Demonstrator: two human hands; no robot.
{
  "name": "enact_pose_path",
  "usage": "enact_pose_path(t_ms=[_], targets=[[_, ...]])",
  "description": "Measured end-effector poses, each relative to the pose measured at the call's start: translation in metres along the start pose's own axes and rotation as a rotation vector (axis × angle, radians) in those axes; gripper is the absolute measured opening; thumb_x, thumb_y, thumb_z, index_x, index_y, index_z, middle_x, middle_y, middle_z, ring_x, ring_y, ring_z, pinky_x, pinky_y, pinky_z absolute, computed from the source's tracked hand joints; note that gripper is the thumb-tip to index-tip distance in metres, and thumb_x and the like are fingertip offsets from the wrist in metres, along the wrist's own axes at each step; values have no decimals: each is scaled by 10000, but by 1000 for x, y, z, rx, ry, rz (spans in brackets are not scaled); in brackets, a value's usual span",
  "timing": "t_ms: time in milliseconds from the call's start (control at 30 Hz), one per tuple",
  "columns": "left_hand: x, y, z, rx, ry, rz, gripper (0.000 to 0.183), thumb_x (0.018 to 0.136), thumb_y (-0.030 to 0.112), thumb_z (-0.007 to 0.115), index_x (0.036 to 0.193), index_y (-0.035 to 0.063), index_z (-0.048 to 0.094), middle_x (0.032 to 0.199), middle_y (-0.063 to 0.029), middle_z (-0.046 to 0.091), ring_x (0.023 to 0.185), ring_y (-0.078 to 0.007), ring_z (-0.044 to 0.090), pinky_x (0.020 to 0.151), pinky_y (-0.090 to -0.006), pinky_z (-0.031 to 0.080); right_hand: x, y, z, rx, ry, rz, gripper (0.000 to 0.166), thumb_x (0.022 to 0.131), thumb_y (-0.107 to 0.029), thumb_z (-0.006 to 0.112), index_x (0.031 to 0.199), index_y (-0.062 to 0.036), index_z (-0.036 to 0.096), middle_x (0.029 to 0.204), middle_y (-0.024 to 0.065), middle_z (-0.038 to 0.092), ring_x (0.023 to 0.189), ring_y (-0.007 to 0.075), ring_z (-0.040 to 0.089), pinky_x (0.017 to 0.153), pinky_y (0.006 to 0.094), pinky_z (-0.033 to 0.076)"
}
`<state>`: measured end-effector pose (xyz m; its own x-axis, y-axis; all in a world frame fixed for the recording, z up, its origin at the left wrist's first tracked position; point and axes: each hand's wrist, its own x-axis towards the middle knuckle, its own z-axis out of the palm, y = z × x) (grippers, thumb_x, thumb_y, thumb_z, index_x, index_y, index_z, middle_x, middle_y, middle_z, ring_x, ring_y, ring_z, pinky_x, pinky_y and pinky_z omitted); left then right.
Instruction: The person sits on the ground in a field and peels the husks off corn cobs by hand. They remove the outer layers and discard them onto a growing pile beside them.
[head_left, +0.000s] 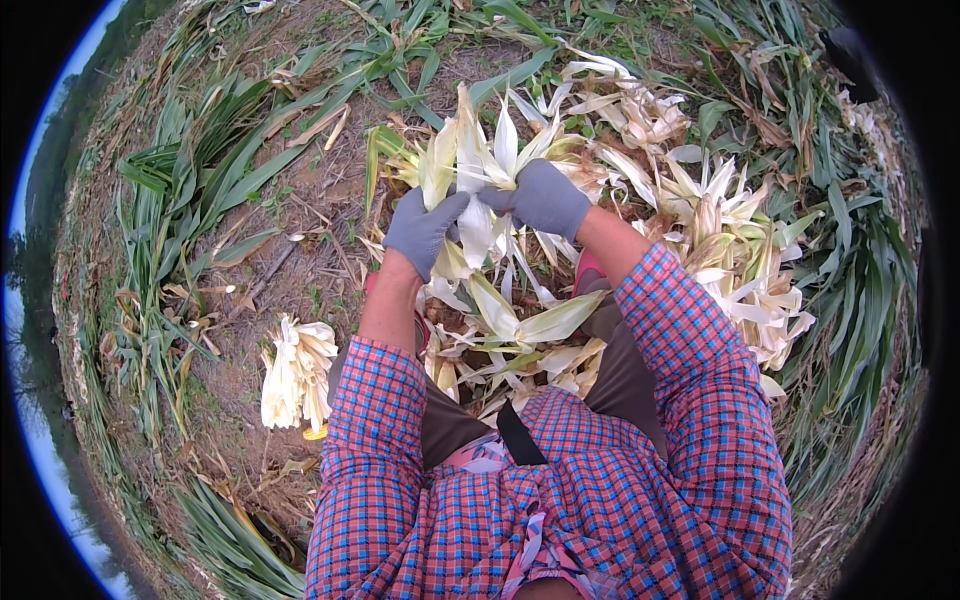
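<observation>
My left hand (426, 229), in a grey knit glove, grips pale corn husk leaves (438, 161) with the thumb pressed over them. My right hand (541, 196), gloved the same way, pinches a cluster of white husk leaves (505, 142) near its base. Between the two hands a broad white husk leaf (475, 225) hangs down. Whether an ear of corn is inside the husks is hidden by the gloves and leaves. Below them, between my legs, loose husks (525, 322) lie in a layer on the ground.
A heap of stripped husks (739, 247) spreads to the right. On the left, a stacked bundle of cream husks (298, 373) lies on the soil, with a yellow corn ear (316, 433) partly showing at its lower edge. Cut green corn stalks (232, 157) line both sides.
</observation>
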<state>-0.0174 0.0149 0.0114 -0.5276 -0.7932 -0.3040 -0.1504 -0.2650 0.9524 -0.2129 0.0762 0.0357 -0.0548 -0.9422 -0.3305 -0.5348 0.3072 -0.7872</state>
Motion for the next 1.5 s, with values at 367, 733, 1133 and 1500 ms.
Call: enact_pose_path(t_ms=[367,733,1133,1500], targets=[[-7,0,5,-3,39,80,268,868,220,685,1010,0,625,780,-38,616,635,-102,558,591,-260,457,11,15,4,-405,392,-103,478,811,-458,648,784,17,697,794,234,661,763,400,644,712,467,498],[8,-4,-30,-321,246,144,200,869,113,676,1006,20,563,758,-65,607,612,-131,565,580,-250,461,10,81,-100,174,713,168,404,838,-362,619,803,28,718,707,150,689,607,223,661,611,341,529],[7,-9,-2,-131,103,47,239,836,146,713,1024,19,636,837,-7,618,677,-89,547,613,-256,445,3,1,-10,307,-25,105,499,772,-471,760,612,-15,634,557,30,552,480,111,523,473,277,409],[5,-6,2,25,50,5,286,846,178,707,1065,2,656,850,-12,650,684,-87,567,606,-252,445,11,14,9,-77,74,-104,528,798,-509,658,749,17,686,683,229,630,670,382,626,668,443,491]])
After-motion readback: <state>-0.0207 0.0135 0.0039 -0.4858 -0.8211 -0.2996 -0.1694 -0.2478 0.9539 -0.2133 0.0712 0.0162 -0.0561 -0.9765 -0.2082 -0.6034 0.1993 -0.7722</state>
